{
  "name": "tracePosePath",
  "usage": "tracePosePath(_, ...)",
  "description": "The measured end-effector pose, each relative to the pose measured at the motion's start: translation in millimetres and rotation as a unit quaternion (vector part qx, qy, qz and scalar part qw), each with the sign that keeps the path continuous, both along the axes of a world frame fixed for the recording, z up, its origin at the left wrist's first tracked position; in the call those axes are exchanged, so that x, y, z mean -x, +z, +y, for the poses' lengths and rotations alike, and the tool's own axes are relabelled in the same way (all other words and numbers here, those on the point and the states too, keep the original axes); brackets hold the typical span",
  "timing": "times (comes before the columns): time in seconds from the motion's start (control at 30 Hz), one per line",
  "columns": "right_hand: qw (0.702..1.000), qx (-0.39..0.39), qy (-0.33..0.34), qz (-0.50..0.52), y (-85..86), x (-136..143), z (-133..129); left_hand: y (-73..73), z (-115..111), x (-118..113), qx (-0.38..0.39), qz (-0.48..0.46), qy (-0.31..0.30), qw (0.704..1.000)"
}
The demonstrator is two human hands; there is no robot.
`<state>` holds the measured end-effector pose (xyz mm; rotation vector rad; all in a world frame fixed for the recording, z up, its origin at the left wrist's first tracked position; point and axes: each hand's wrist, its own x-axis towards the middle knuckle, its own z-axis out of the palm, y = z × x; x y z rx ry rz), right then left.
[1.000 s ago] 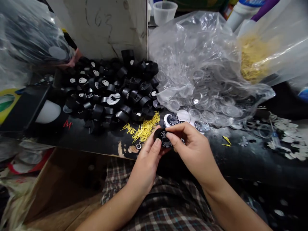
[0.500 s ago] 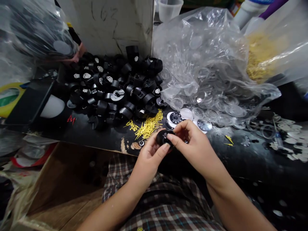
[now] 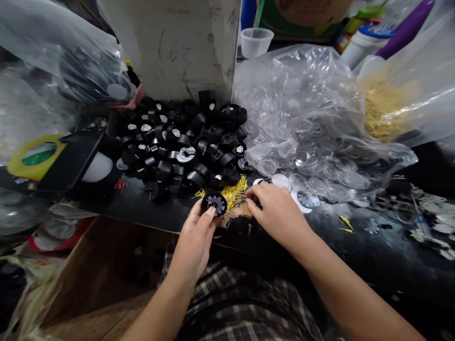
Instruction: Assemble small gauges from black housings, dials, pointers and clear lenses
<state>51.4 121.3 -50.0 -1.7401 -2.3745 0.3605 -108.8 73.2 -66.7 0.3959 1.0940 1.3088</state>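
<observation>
My left hand (image 3: 196, 229) grips a round black gauge (image 3: 213, 205), its dial with white markings turned up and my thumb lying on the face. To the right of it, my right hand (image 3: 273, 208) is closed in a pinch beside the yellow pointers (image 3: 234, 192). A thin dark piece shows at those fingertips, too small to name. Partly behind my right hand lie white discs and printed dial faces (image 3: 304, 201). The yellow pointers lie in a heap just behind the gauge, which hides some of them.
Behind the pointers is a large pile of black round housings (image 3: 199, 177). A plastic bag of clear round covers (image 3: 320, 166) spreads at the back right. Red pointers (image 3: 120, 185) and a yellow tape roll (image 3: 21, 156) lie left. White parts (image 3: 437, 218) are scattered far right.
My left hand has shifted left with the gauge, its dial now showing. My right hand has let go of the gauge and moved apart, to the pointer heap. The view has tilted up.
</observation>
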Motion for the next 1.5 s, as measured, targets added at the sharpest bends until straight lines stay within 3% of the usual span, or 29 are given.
tracePosePath(0.1, 0.996, -0.02, 0.018, -0.086, -7.2, 8.1, 13.9, 0.4, 15.6, -4.5, -0.02, -0.028, -0.013, 0.999)
tracePosePath(0.2, 0.996, -0.011, 0.025, -0.089, -9.5, 6.3, 16.9, 2.8, 17.2, -6.8, -0.029, -0.019, -0.008, 0.999)
tracePosePath(0.3, 0.999, 0.029, 0.013, -0.008, -7.3, -0.7, 9.9, 5.4, 7.0, -8.4, -0.024, -0.014, 0.01, 1.0)
tracePosePath(0.43, 0.991, 0.04, 0.015, 0.125, -2.9, -3.2, -7.0, 2.7, -4.7, -16.1, -0.001, -0.053, -0.016, 0.998)
tracePosePath(0.73, 0.982, -0.023, 0.037, 0.185, 4.5, -6.1, -25.7, 3.9, -6.9, -17.6, -0.003, -0.064, -0.03, 0.997)
tracePosePath(0.83, 0.95, 0.044, 0.007, 0.308, 13.9, -7.7, -30.0, 4.8, -4.5, -17.5, -0.007, -0.046, 0.005, 0.999)
tracePosePath(0.93, 0.913, 0.123, -0.03, 0.387, 20.4, -6.0, -33.4, 5.3, -1.8, -23.8, 0.0, -0.052, -0.018, 0.998)
tracePosePath(1.03, 0.914, 0.134, -0.038, 0.38, 21.3, -2.4, -35.2, 4.0, -2.8, -30.5, 0.005, -0.058, -0.054, 0.997)
tracePosePath(1.27, 0.961, 0.066, 0.005, 0.269, 22.5, -0.2, -36.8, 1.8, -12.8, -27.7, -0.08, 0.052, -0.106, 0.99)
tracePosePath(1.5, 0.957, 0.073, -0.002, 0.28, 24.8, -1.6, -40.6, 10.1, -13.3, -24.6, -0.088, 0.085, -0.122, 0.985)
